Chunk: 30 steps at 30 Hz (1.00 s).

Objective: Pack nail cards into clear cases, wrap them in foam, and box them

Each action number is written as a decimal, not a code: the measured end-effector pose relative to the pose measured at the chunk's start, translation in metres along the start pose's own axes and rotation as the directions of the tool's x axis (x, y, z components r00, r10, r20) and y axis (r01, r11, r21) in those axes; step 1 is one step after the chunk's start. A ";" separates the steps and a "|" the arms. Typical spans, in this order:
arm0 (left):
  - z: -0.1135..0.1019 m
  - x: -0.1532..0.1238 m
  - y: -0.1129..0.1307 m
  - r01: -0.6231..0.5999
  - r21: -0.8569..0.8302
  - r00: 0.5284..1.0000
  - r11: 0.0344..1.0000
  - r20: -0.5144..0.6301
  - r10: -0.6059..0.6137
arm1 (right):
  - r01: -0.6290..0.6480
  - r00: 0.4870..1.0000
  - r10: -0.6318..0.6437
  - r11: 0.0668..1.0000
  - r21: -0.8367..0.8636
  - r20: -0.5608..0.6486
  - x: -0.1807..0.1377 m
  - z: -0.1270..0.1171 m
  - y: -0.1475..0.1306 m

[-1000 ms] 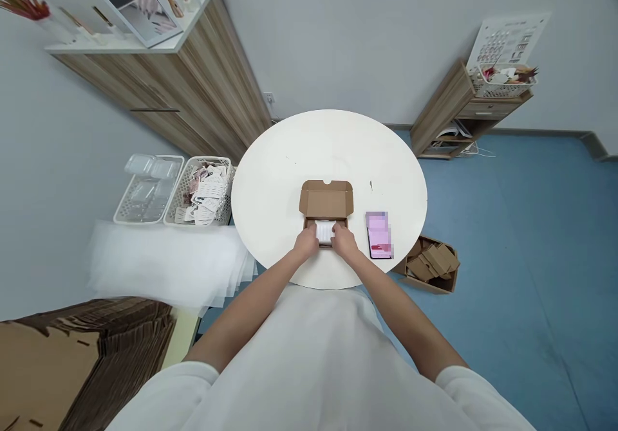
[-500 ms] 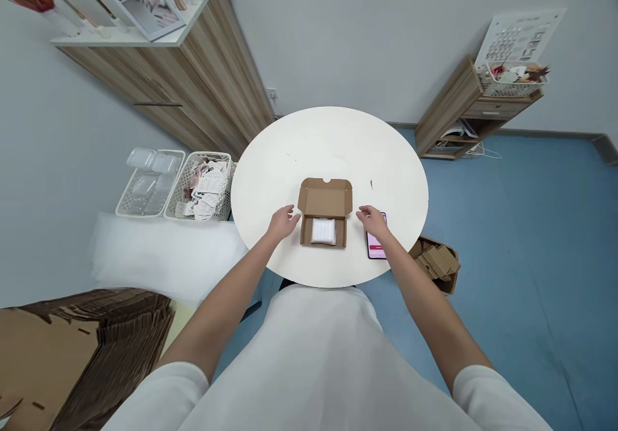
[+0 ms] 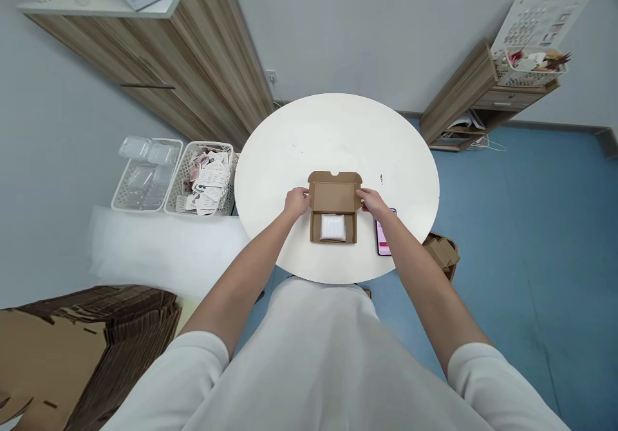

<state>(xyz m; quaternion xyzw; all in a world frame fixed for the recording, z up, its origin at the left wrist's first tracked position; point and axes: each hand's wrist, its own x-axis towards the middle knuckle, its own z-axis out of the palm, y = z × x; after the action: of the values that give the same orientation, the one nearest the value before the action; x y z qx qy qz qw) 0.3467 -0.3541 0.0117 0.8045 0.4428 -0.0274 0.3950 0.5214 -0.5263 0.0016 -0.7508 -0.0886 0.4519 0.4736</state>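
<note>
On the round white table [image 3: 338, 128] lies a small brown cardboard box [image 3: 334, 197], its lid folded up and back. A white padded packet [image 3: 333, 227] rests inside the box's tray. My left hand [image 3: 297, 202] is closed on the lid's left side flap. The opposite side flap is pinched by my right hand [image 3: 373, 202]. Beneath my right wrist, partly covered, lies a phone [image 3: 383, 243] with a pink screen.
To the left stand a white basket of cards [image 3: 207, 180] and a basket of clear plastic boxes [image 3: 147, 177]. White wrap [image 3: 164, 244] and stacked flat cardboard [image 3: 130, 354] are nearer me. A carton of small boxes [image 3: 443, 252] sits on the floor right of the table.
Both hands have moved inward from beside the box and now grip the lid's side flaps. The lid remains raised. The view has shifted slightly.
</note>
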 end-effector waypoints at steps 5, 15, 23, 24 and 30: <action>-0.008 0.006 -0.004 -0.113 -0.038 0.993 0.993 -0.049 0.111 | 0.123 0.992 -0.122 0.992 -0.032 0.032 -0.009 0.005 -0.010; -0.019 -0.006 -0.017 -0.250 -0.137 0.960 0.959 0.091 0.263 | 0.294 0.953 -0.281 0.948 -0.125 0.108 -0.041 0.006 -0.004; -0.027 -0.018 -0.028 -0.328 -0.208 0.906 0.921 0.209 0.369 | 0.308 0.949 -0.290 0.934 -0.179 0.120 -0.062 0.010 0.007; -0.029 -0.018 -0.030 -0.328 -0.229 0.897 0.917 0.228 0.378 | 0.309 0.949 -0.290 0.934 -0.179 0.123 -0.065 0.010 0.007; -0.046 -0.020 -0.030 -0.250 -0.300 0.854 0.921 0.379 0.355 | 0.322 0.942 -0.301 0.936 -0.144 0.147 -0.078 0.009 0.007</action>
<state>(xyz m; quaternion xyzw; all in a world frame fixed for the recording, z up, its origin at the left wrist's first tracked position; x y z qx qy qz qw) 0.2985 -0.3285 0.0320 0.7849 0.2126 -0.0860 0.5757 0.4677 -0.5686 0.0409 -0.7347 -0.2729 0.4075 0.4687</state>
